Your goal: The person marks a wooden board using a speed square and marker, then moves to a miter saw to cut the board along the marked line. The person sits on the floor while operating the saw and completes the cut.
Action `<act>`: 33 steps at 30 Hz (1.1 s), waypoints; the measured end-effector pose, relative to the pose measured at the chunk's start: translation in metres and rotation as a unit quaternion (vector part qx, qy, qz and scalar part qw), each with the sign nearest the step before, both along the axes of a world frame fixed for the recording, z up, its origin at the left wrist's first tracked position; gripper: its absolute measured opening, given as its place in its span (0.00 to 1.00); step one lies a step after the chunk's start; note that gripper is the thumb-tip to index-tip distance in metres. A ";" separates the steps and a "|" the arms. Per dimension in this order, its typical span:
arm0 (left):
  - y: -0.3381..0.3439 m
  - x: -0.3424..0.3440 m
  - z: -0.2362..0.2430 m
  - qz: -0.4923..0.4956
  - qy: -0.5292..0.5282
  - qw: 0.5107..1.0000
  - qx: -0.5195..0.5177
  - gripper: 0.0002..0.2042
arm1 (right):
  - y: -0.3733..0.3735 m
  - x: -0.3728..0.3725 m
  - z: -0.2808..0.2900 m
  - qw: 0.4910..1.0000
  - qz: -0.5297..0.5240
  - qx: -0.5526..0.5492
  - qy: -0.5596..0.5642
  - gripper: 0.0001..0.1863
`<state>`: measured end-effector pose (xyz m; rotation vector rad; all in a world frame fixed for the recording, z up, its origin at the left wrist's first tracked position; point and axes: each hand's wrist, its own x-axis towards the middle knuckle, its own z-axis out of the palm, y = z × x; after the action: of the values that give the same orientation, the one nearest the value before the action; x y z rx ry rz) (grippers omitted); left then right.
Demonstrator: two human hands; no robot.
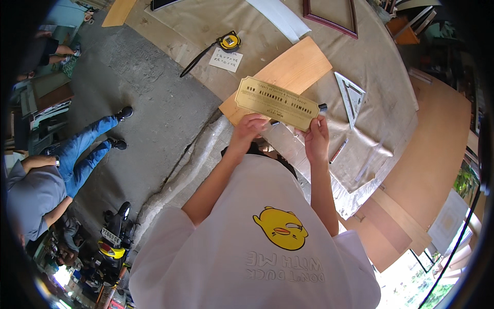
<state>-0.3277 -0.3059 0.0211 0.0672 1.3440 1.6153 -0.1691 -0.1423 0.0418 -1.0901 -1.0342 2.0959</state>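
A gold-coloured engraved plate (278, 104) with notched corners is held up, slightly tilted, in front of me. My right hand (316, 138) pinches its lower right corner between thumb and fingers. At its lower left edge, my left hand (250, 129) has its fingers curled against the plate. Behind the plate, a light wooden board (303, 59) lies slantwise on the covered table. Part of a black object (322, 107) pokes out past the plate's right end; its kind is hidden.
On the brown-covered table (375, 56) lie a yellow-black tape measure (229, 41), a handwritten paper note (225, 60), a triangular square (351, 98), a pen (338, 151) and a dark red frame (332, 18). Wood sheets (437, 154) stand right. A person in jeans (85, 149) and a motorcycle (114, 234) are left.
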 end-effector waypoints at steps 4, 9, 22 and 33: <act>0.020 0.008 0.003 0.036 -0.121 0.989 0.073 0.13 | -0.017 0.003 -0.003 0.999 0.001 -0.029 0.046 0.09; -0.002 0.003 0.002 0.141 -0.110 0.980 0.092 0.12 | 0.025 0.001 0.047 0.948 -0.027 0.282 -0.147 0.17; -0.072 -0.062 0.031 0.256 -0.061 0.959 0.109 0.11 | -0.024 -0.049 0.383 0.279 0.072 0.882 0.372 0.26; -0.114 -0.243 0.019 0.084 -0.052 0.990 0.097 0.10 | -0.088 -0.193 0.398 0.287 0.248 0.903 0.201 0.27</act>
<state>-0.5706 -0.4203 0.0405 -0.0136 1.1344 1.8621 -0.3623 -0.2306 0.4393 1.0115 -2.2516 0.0699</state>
